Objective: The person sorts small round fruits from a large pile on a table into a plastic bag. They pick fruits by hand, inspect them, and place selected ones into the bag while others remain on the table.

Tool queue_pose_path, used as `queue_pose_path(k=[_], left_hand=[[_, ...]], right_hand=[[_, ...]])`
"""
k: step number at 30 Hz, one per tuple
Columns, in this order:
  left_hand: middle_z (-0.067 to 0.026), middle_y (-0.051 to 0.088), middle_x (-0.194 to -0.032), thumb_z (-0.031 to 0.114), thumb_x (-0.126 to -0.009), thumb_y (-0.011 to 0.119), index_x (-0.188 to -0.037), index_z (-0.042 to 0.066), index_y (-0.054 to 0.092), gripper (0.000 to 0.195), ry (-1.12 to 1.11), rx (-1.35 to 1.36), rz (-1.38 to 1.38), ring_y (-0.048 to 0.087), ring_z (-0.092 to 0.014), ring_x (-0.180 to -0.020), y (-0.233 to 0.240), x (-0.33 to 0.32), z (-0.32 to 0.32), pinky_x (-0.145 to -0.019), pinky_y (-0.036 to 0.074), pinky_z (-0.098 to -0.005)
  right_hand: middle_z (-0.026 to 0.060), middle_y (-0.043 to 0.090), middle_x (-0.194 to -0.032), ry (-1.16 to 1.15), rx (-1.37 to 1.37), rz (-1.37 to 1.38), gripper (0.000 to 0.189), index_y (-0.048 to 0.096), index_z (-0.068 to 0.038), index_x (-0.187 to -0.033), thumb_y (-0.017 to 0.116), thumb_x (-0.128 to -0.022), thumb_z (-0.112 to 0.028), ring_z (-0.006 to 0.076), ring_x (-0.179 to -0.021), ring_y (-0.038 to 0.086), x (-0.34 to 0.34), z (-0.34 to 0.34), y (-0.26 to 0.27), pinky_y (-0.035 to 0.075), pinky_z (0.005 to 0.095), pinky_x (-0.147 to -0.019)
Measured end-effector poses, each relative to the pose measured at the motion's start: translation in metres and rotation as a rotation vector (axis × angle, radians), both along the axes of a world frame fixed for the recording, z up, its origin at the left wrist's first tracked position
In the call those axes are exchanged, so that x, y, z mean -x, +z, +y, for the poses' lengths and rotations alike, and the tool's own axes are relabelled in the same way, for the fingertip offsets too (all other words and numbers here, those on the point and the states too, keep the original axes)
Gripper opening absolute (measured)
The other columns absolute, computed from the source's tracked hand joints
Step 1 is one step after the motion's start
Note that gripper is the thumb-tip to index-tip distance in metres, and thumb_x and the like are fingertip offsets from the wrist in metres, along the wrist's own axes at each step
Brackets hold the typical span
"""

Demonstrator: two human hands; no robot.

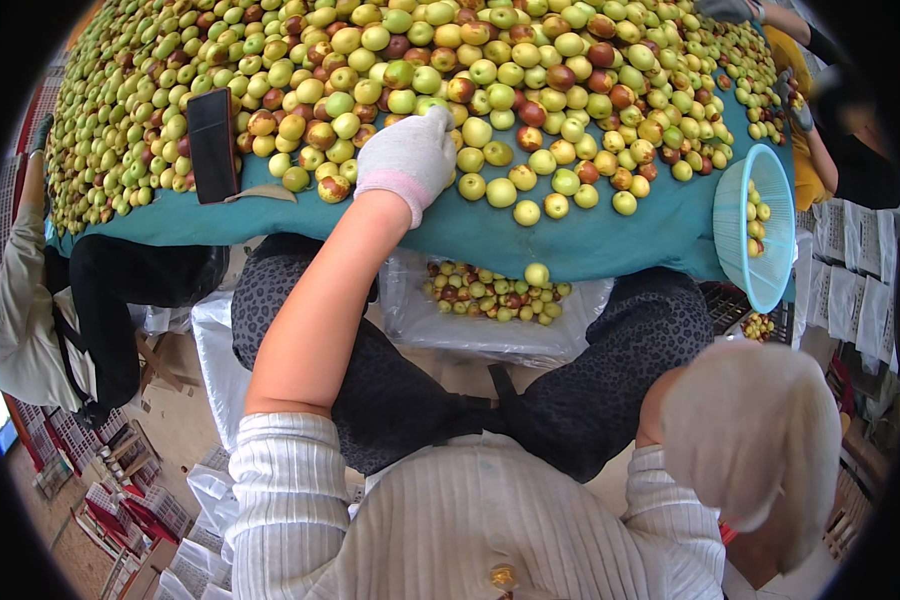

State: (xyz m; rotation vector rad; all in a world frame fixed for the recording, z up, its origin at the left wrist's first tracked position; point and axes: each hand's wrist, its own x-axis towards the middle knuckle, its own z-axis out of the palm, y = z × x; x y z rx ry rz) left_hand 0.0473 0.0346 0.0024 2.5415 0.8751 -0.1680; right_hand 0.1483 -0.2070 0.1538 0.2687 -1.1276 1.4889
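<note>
A large heap of green and reddish-brown jujubes [420, 45] covers the teal cloth [270, 223] on the table. My left hand [408, 154], in a light grey knit glove with a pink cuff, reaches into the near edge of the heap, fingers curled down among the fruit; whether they hold one is hidden. My right hand [750, 442], in a similar glove, is raised close to the camera at the lower right, blurred, its grip unclear. One jujube [537, 274] shows at the cloth's front edge, above a plastic-lined crate [450, 334] containing many jujubes, between my knees.
A smartphone [212, 146] lies on the cloth left of my left hand, near a dry leaf [262, 193]. A light blue plastic basket [778, 225] with several jujubes stands tilted at the table's right edge. Co-workers sit at the far left and right. Lined crates stand around.
</note>
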Motion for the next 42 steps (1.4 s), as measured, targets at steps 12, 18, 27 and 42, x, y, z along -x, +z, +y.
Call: queue_pose_path(k=[12, 18, 27, 42], left_hand=[[-0.0146, 0.073, -0.107, 0.028, -0.097, 0.049, -0.117, 0.013, 0.068, 0.031, -0.040, 0.077, 0.096, 0.070, -0.034, -0.099, -0.007, -0.004, -0.004, -0.087, 0.055, -0.0460], [-0.0175, 0.073, -0.096, 0.027, -0.096, 0.048, -0.105, 0.013, 0.072, 0.029, -0.116, 0.148, -0.014, 0.070, -0.036, -0.092, 0.001, 0.000, -0.016, -0.087, 0.054, -0.0467], [-0.0063, 0.069, -0.085, 0.014, -0.099, 0.048, -0.117, 0.006, 0.069, 0.029, 0.417, 0.225, -0.719, 0.063, -0.014, -0.069, 0.015, 0.039, 0.071, -0.063, 0.052, -0.0303], [-0.0185, 0.058, -0.135, 0.053, -0.106, 0.038, -0.149, -0.002, 0.038, 0.069, 0.462, 1.343, -0.903, 0.068, -0.017, -0.092, 0.020, 0.038, 0.044, -0.076, 0.058, -0.0287]], right_hand=[[0.0036, 0.051, -0.063, 0.034, -0.171, -0.320, 0.019, 0.058, -0.011, -0.078, 0.059, -0.091, -0.025, 0.0210, -0.051, 0.054, 0.035, 0.015, 0.030, 0.037, 0.0369, -0.046], [0.0132, 0.071, -0.099, -0.712, 0.081, -1.509, 0.024, 0.070, -0.006, -0.108, 0.063, -0.093, -0.023, 0.0294, -0.081, 0.068, 0.017, 0.031, -0.026, 0.055, 0.0375, -0.073], [0.0092, 0.055, -0.140, -1.597, -0.110, -1.975, 0.043, 0.060, -0.018, -0.131, 0.064, -0.089, -0.026, 0.0288, -0.135, 0.048, 0.009, 0.197, -0.181, 0.038, 0.0466, -0.114], [0.0119, 0.069, -0.108, -1.306, 0.400, -2.140, 0.028, 0.069, -0.010, -0.113, 0.065, -0.089, -0.024, 0.0328, -0.106, 0.064, -0.016, 0.109, -0.137, 0.050, 0.0418, -0.093]])
